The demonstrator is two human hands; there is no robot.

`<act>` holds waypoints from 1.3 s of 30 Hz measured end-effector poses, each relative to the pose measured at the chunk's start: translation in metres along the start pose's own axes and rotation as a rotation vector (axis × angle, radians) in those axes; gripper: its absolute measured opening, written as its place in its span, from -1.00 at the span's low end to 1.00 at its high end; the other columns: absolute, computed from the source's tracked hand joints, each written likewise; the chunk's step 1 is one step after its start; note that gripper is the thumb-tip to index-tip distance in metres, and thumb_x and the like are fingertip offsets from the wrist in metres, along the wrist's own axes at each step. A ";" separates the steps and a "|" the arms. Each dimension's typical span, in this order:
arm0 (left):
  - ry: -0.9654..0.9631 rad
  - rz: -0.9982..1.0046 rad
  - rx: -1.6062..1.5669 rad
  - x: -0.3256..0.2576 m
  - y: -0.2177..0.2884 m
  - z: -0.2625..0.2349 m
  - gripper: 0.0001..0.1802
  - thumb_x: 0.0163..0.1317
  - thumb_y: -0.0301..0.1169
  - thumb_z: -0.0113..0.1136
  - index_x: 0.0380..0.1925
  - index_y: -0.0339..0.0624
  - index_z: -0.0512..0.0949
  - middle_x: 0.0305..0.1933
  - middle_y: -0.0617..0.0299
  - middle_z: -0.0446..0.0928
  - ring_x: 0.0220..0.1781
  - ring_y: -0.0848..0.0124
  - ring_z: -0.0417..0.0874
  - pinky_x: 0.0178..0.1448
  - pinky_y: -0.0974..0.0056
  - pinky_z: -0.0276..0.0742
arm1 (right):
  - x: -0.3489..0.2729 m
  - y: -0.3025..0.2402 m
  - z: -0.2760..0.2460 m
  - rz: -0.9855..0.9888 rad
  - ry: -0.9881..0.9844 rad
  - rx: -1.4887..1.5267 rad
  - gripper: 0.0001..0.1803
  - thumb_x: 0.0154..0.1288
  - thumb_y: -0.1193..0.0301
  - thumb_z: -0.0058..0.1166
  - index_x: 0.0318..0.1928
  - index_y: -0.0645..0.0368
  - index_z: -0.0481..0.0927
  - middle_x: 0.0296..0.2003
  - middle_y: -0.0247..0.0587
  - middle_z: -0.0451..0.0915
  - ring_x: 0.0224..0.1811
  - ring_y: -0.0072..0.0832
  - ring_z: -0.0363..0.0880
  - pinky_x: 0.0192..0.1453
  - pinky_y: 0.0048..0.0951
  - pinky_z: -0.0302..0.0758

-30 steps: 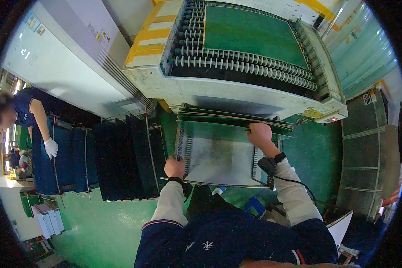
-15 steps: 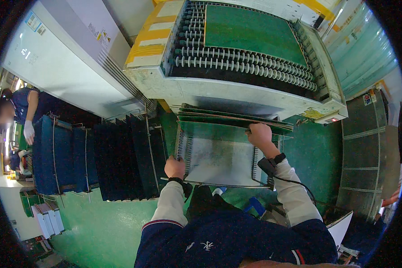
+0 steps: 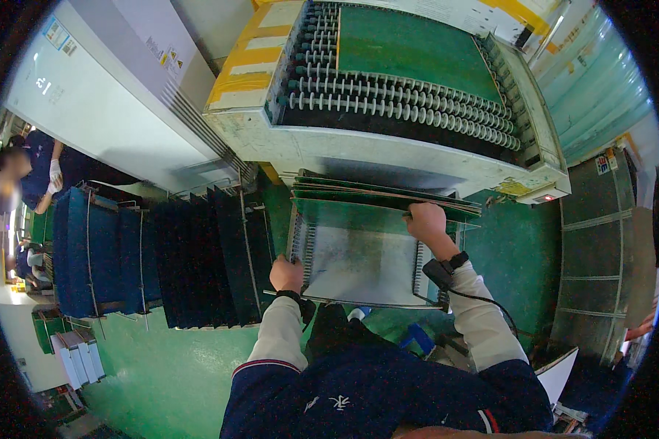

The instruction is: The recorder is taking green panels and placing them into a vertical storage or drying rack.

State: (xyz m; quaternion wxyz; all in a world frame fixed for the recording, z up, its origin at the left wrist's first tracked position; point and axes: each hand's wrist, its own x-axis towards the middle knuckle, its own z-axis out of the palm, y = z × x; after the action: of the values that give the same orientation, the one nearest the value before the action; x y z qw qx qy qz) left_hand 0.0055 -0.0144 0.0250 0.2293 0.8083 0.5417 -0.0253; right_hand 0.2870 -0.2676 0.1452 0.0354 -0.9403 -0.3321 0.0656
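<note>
A wire rack with coiled springs along its sides stands before my body, and several thin green panels lean at its far end. My right hand is closed on the top edge of the nearest green panel, fingers curled over it. Lower down, my left hand is closed at the rack's left side; its fingertips are partly hidden, so whether it also touches a panel edge is unclear. Beyond the rack, another green panel lies flat on the rollers of a conveyor.
The conveyor's pale housing borders the rack's far side. To the left stand racks of dark panels and blue panels. A co-worker's gloved hand is at far left. A grey panelled metal unit stands at right.
The panel on the conveyor has slid slightly farther away over the rollers. At far left the co-worker has shifted and raised a gloved hand. Both my hands have stayed in place.
</note>
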 end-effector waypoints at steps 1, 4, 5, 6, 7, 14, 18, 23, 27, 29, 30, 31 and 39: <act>0.001 0.002 -0.002 0.000 -0.001 0.000 -0.56 0.09 -0.11 0.36 -0.21 -0.26 0.61 -0.21 -0.11 0.69 -0.15 -0.06 0.73 -0.04 -0.03 0.65 | 0.000 -0.001 -0.001 0.000 -0.009 -0.002 -0.74 0.15 0.16 0.26 -0.42 0.10 0.71 -0.42 -0.01 0.69 -0.29 -0.02 0.69 -0.19 0.01 0.59; -0.001 0.010 0.016 0.000 0.002 0.000 -0.56 0.09 -0.12 0.36 -0.20 -0.26 0.61 -0.20 -0.11 0.69 -0.14 -0.06 0.73 -0.04 -0.03 0.65 | 0.000 0.002 0.001 0.014 -0.023 -0.016 -0.73 0.15 0.15 0.26 -0.41 0.09 0.71 -0.42 -0.03 0.69 -0.29 -0.04 0.70 -0.19 -0.01 0.59; 0.003 0.015 0.017 0.000 0.001 0.001 -0.56 0.09 -0.12 0.36 -0.21 -0.27 0.61 -0.21 -0.11 0.69 -0.15 -0.07 0.73 -0.04 -0.03 0.65 | 0.001 0.001 0.001 0.013 -0.024 -0.015 -0.73 0.15 0.15 0.26 -0.40 0.09 0.71 -0.42 -0.03 0.69 -0.29 -0.04 0.70 -0.19 -0.01 0.59; 0.007 0.020 0.018 0.001 0.000 0.001 -0.56 0.09 -0.11 0.36 -0.21 -0.27 0.61 -0.21 -0.11 0.69 -0.15 -0.07 0.73 -0.04 -0.03 0.65 | 0.001 0.001 0.001 0.012 -0.025 -0.014 -0.73 0.15 0.15 0.27 -0.40 0.09 0.71 -0.42 -0.02 0.69 -0.28 -0.04 0.70 -0.19 -0.01 0.59; 0.010 0.024 0.019 0.001 -0.001 0.001 -0.56 0.09 -0.11 0.36 -0.22 -0.27 0.61 -0.22 -0.11 0.69 -0.16 -0.07 0.73 -0.05 -0.04 0.65 | 0.001 0.001 0.002 0.010 -0.027 -0.013 -0.73 0.15 0.15 0.27 -0.40 0.09 0.72 -0.42 -0.02 0.69 -0.28 -0.04 0.70 -0.18 -0.01 0.59; 0.029 0.033 0.037 -0.002 0.004 -0.002 -0.57 0.09 -0.10 0.35 -0.25 -0.28 0.61 -0.24 -0.13 0.69 -0.17 -0.07 0.74 -0.05 -0.03 0.66 | 0.002 -0.001 -0.003 0.038 -0.101 -0.006 -0.69 0.17 0.12 0.25 -0.35 0.12 0.71 -0.35 0.01 0.70 -0.22 -0.02 0.71 -0.14 -0.02 0.63; 0.014 0.030 0.026 0.000 0.001 -0.001 -0.55 0.09 -0.10 0.36 -0.23 -0.28 0.61 -0.23 -0.12 0.69 -0.15 -0.06 0.74 -0.04 -0.02 0.66 | 0.003 0.000 -0.003 0.037 -0.111 -0.007 -0.69 0.17 0.12 0.25 -0.34 0.13 0.72 -0.35 0.01 0.71 -0.22 -0.02 0.71 -0.13 -0.02 0.63; 0.004 0.022 0.013 0.000 0.002 0.000 -0.55 0.09 -0.11 0.36 -0.19 -0.28 0.61 -0.21 -0.11 0.69 -0.14 -0.05 0.74 -0.04 -0.01 0.66 | 0.002 0.000 -0.003 0.036 -0.101 -0.001 -0.68 0.17 0.11 0.24 -0.34 0.13 0.72 -0.34 0.01 0.71 -0.21 -0.02 0.71 -0.13 -0.03 0.63; 0.017 0.023 0.018 0.002 -0.002 0.005 -0.55 0.10 -0.11 0.37 -0.19 -0.28 0.61 -0.20 -0.11 0.69 -0.14 -0.04 0.73 -0.04 -0.01 0.65 | 0.003 -0.001 -0.003 0.033 -0.104 0.001 -0.68 0.18 0.11 0.24 -0.36 0.13 0.72 -0.35 0.02 0.71 -0.22 -0.02 0.71 -0.14 -0.03 0.63; 0.019 0.031 0.023 0.003 -0.004 0.006 -0.54 0.10 -0.10 0.37 -0.20 -0.28 0.60 -0.21 -0.11 0.68 -0.15 -0.05 0.73 -0.04 -0.02 0.65 | 0.003 0.001 0.000 0.026 -0.086 0.001 -0.70 0.17 0.13 0.25 -0.37 0.11 0.72 -0.37 0.00 0.70 -0.24 -0.03 0.71 -0.16 -0.02 0.61; 0.020 0.039 0.028 0.003 -0.003 0.007 -0.54 0.10 -0.10 0.37 -0.21 -0.28 0.60 -0.21 -0.10 0.68 -0.15 -0.05 0.73 -0.05 -0.02 0.65 | 0.002 0.003 0.002 0.019 -0.065 0.000 -0.72 0.15 0.14 0.27 -0.38 0.10 0.72 -0.39 -0.02 0.70 -0.26 -0.03 0.70 -0.17 -0.01 0.59; 0.021 0.047 0.032 0.003 -0.003 0.008 -0.54 0.10 -0.09 0.37 -0.22 -0.28 0.60 -0.22 -0.10 0.68 -0.15 -0.05 0.73 -0.05 -0.02 0.65 | 0.002 0.005 0.004 0.013 -0.045 0.000 -0.73 0.14 0.15 0.28 -0.38 0.09 0.72 -0.41 -0.04 0.70 -0.28 -0.03 0.69 -0.18 0.00 0.57; 0.001 0.033 0.036 0.000 -0.001 0.002 -0.53 0.10 -0.11 0.37 -0.17 -0.28 0.60 -0.18 -0.10 0.68 -0.13 -0.04 0.73 -0.03 -0.01 0.66 | 0.001 0.001 -0.001 0.022 -0.047 0.009 -0.73 0.15 0.15 0.26 -0.39 0.10 0.71 -0.41 -0.02 0.69 -0.28 -0.02 0.69 -0.18 -0.01 0.58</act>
State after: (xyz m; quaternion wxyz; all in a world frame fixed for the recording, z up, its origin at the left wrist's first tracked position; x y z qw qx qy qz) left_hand 0.0057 -0.0148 0.0224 0.2148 0.8211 0.5279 -0.0305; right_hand 0.2887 -0.2676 0.1459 0.0310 -0.9419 -0.3223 0.0897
